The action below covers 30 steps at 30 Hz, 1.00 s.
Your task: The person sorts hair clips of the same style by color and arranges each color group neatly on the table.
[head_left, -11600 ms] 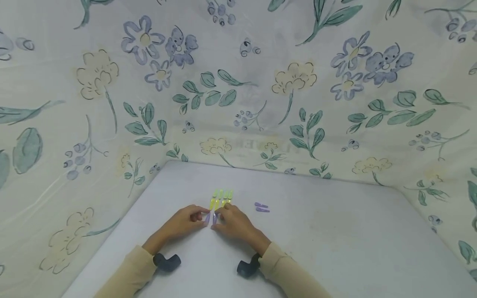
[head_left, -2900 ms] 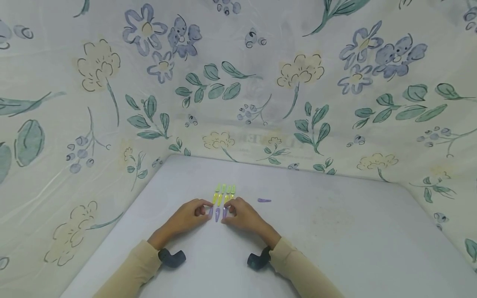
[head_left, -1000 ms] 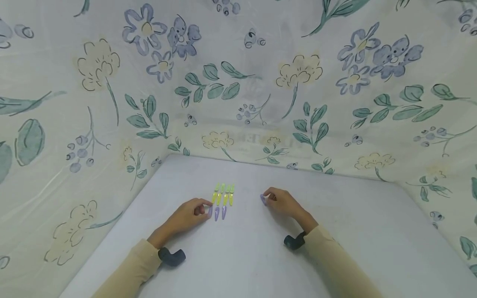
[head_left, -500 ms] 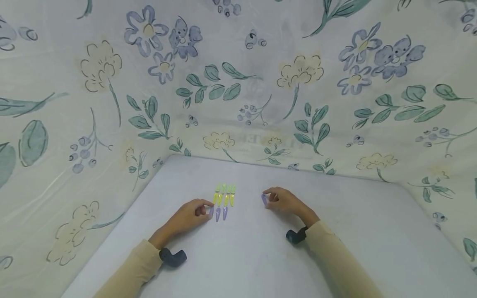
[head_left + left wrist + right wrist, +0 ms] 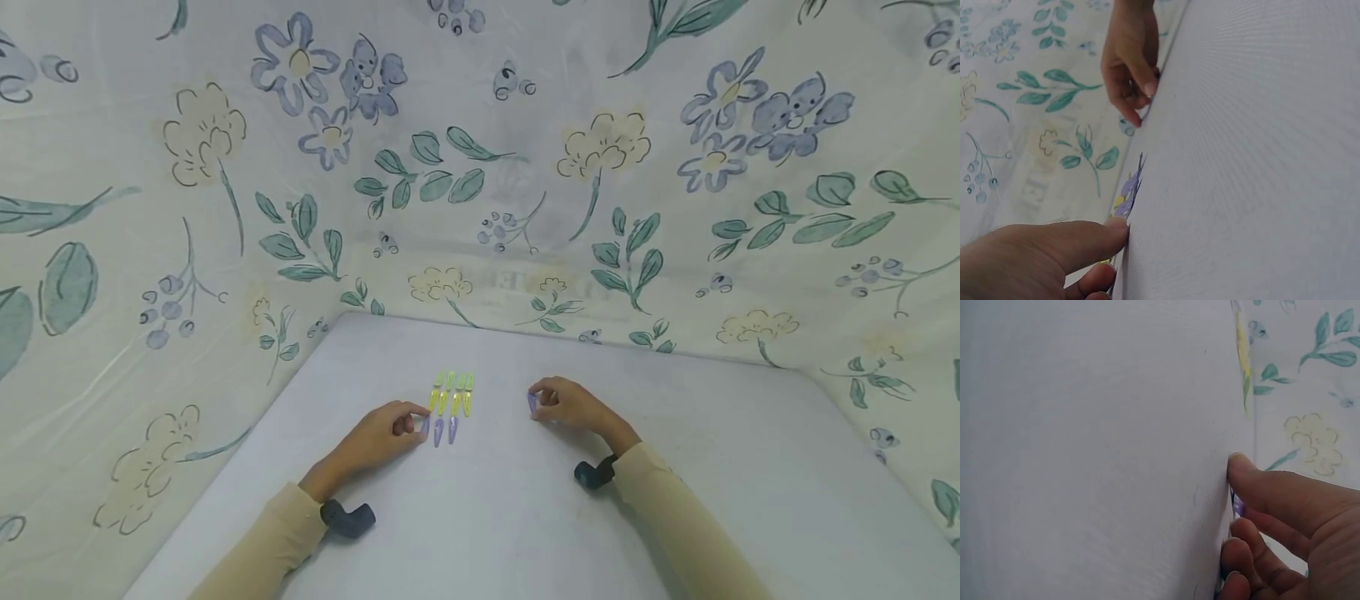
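Small snap hair clips lie on the white table in rows: green ones [image 5: 451, 381] farthest, yellow ones [image 5: 455, 403] in the middle, purple ones [image 5: 438, 432] nearest. My left hand [image 5: 378, 437] holds the leftmost purple clip [image 5: 425, 428] between thumb and forefinger at the row's end. Off to the right of the rows, my right hand [image 5: 573, 404] pinches another purple clip [image 5: 533, 402], which stands roughly lengthwise to the rows. In the right wrist view, only a bit of that clip [image 5: 1238, 505] shows behind the thumb.
The white table [image 5: 465, 517] runs up to a floral-patterned cloth [image 5: 517, 208] at the back and left. Each wrist wears a dark curved mount, one on the left [image 5: 348, 520] and one on the right [image 5: 595, 473].
Earlier, two purple clips lay at the right; one has joined the near row. My right hand has since left that row and picked up the other, turning it lengthwise. The left hand stayed.
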Each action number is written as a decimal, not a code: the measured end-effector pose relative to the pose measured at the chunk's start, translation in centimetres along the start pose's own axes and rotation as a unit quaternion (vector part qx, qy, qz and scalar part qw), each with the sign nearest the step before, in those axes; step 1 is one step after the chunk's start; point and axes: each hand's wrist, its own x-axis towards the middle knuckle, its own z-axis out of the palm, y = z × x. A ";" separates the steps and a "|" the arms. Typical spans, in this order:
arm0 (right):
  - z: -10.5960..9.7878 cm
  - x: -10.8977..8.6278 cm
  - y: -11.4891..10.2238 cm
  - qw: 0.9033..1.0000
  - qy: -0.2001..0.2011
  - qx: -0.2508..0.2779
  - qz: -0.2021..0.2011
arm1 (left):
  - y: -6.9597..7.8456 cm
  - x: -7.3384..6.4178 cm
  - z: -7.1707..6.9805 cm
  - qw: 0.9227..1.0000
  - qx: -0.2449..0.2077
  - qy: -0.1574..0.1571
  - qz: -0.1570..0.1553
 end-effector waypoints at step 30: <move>0.0 -1.0 -1.5 0.997 0.035 0.011 -0.070 | -1.1 0.4 0.5 1.000 0.001 -0.002 -0.001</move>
